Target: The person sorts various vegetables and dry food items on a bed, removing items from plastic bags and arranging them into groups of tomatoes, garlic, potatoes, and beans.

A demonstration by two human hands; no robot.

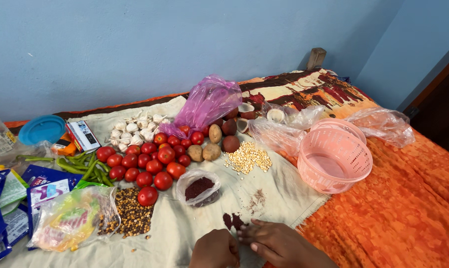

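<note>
Head view: dark powder (233, 221) beside fingers (249, 234).

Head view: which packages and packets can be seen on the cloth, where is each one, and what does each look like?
Small box: far left, beside the green chillies; rectangular, white, red and black.
Blue packets: left edge; flat, blue and white pouches, overlapping.
Clear packet: front left, beside the brown pulses; see-through, yellow and green inside.
Pink bag: behind the tomatoes; thin, crumpled plastic.
Small clear bag: middle; open, holding dark red powder.
</note>
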